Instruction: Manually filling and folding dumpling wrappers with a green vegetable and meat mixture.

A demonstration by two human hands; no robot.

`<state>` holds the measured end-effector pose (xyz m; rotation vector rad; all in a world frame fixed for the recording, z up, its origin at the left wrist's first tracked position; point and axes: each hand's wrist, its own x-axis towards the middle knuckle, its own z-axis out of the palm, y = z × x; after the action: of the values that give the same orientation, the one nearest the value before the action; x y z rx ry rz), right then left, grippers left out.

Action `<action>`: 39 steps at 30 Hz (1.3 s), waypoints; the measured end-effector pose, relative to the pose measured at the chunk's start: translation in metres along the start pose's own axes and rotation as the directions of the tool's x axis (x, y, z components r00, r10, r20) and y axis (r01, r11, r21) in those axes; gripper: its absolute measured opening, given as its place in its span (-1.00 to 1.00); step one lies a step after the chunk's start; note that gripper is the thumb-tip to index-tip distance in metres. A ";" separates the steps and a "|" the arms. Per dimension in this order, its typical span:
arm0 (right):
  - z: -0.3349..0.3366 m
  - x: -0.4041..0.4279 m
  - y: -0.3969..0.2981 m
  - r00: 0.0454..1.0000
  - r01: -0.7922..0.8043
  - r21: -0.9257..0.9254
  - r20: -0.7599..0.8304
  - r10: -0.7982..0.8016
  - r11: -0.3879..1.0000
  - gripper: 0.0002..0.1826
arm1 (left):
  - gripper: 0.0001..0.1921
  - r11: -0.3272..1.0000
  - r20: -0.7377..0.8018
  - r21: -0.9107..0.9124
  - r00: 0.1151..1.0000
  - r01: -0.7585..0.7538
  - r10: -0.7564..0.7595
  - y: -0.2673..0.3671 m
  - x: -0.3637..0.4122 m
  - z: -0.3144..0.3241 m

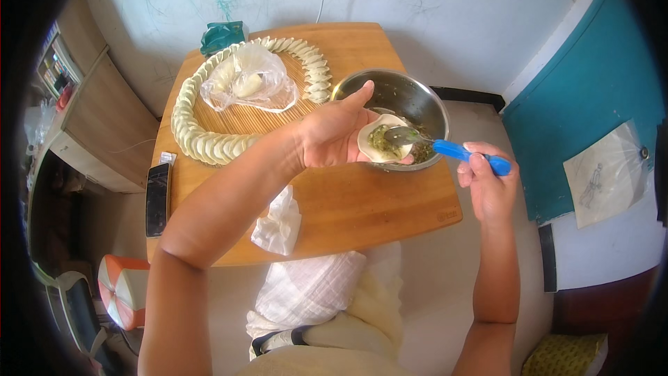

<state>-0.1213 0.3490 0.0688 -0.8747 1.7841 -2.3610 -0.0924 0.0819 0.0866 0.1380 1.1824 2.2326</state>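
On the fingers of my left hand lies a round dumpling wrapper, held over the near rim of a steel mixing bowl. Green minced filling sits in the middle of the wrapper. My right hand grips the blue handle of a spoon, whose metal bowl rests on that filling. More chopped filling shows in the bottom of the bowl, partly hidden by my left hand and the spoon. Folded dumplings form a curved row around a slatted round mat, partly behind my left forearm.
A clear plastic bag with pale dough inside lies on the mat. A green packet stands at the wooden table's back edge. A phone lies at the left edge, and crumpled white tissue near the front.
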 end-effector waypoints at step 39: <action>0.013 -0.025 0.005 0.986 0.147 -0.152 -0.060 -0.157 0.977 -0.84 | -0.17 0.997 -0.009 -0.064 0.999 -0.044 0.044 -0.005 -0.001 0.010</action>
<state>-0.0957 0.3455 0.0566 -0.9904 2.0094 -2.4043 -0.0858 0.0905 0.0886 0.1306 1.1205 2.3087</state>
